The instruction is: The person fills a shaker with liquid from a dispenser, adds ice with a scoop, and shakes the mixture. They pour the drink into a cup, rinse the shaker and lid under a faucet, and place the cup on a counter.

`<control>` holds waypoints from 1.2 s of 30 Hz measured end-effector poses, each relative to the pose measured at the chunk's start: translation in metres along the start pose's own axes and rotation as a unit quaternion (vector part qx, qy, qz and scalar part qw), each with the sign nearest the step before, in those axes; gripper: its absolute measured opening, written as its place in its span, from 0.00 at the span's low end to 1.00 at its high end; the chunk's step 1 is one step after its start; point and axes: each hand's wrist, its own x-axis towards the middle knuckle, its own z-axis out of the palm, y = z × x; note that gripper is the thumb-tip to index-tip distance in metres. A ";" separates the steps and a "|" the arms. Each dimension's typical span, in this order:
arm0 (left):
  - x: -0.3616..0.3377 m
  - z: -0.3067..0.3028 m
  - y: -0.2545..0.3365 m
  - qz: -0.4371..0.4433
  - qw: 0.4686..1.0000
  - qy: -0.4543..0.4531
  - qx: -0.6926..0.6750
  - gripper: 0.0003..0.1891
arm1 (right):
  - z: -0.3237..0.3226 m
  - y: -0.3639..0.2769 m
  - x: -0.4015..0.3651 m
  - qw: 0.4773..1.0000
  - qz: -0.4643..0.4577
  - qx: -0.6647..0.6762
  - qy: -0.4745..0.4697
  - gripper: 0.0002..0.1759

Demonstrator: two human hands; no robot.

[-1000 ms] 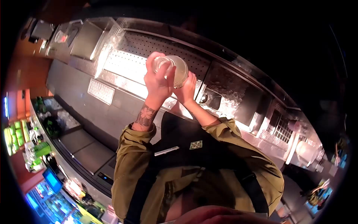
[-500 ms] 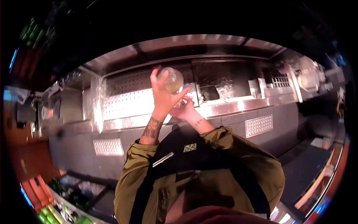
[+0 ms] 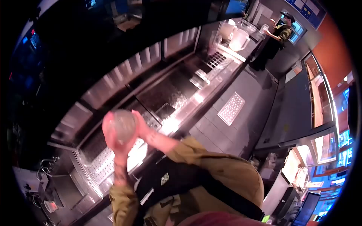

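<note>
A clear, rounded cup (image 3: pixel 125 126), somewhat blurred and whitish, is held up in front of me over the steel bar counter. My left hand (image 3: pixel 110 132) is wrapped round its left side and underside. From the right, my right hand (image 3: pixel 141 126) closes against the cup's other side, so that it sits between both palms. Beneath my hands lies a perforated steel drainboard (image 3: pixel 100 165), and just beyond them is an ice bin (image 3: pixel 166 96) with ice along its near edge.
White pitchers (image 3: pixel 238 40) stand at the counter's far end. Another person (image 3: pixel 277 37) in a cap stands there holding a clear container (image 3: pixel 265 28). A textured metal floor plate (image 3: pixel 231 108) lies in the aisle. A sink basin (image 3: pixel 66 188) is at lower left.
My view has turned to the right, bringing the other person and the far counter into sight. My right hand has come up from below the cup to its side.
</note>
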 end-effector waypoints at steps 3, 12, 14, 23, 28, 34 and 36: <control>-0.033 -0.042 0.032 -0.087 0.985 -0.041 -0.140 0.35 | 0.065 -0.045 -0.054 0.971 0.154 0.183 0.016 0.30; -0.007 -0.033 0.052 0.036 0.994 -0.038 -0.094 0.33 | 0.061 -0.026 -0.031 0.948 0.177 0.258 -0.053 0.28; -0.012 -0.039 0.064 0.069 0.992 -0.045 -0.100 0.33 | 0.071 -0.035 -0.023 0.923 0.179 0.330 -0.082 0.29; -0.015 0.038 0.068 -0.121 0.982 0.142 0.008 0.31 | 0.071 -0.041 -0.033 0.948 0.146 0.275 -0.074 0.32; 0.003 0.096 0.059 -0.297 0.797 0.309 0.425 0.27 | 0.098 -0.074 -0.045 0.994 0.064 0.083 -0.033 0.32; 0.028 -0.017 0.056 -0.050 0.998 -0.022 0.039 0.29 | 0.037 -0.037 0.001 0.966 0.144 0.204 -0.061 0.31; 0.025 0.032 0.073 -0.126 0.976 0.146 0.103 0.30 | 0.057 -0.043 -0.030 0.943 0.198 0.262 -0.049 0.31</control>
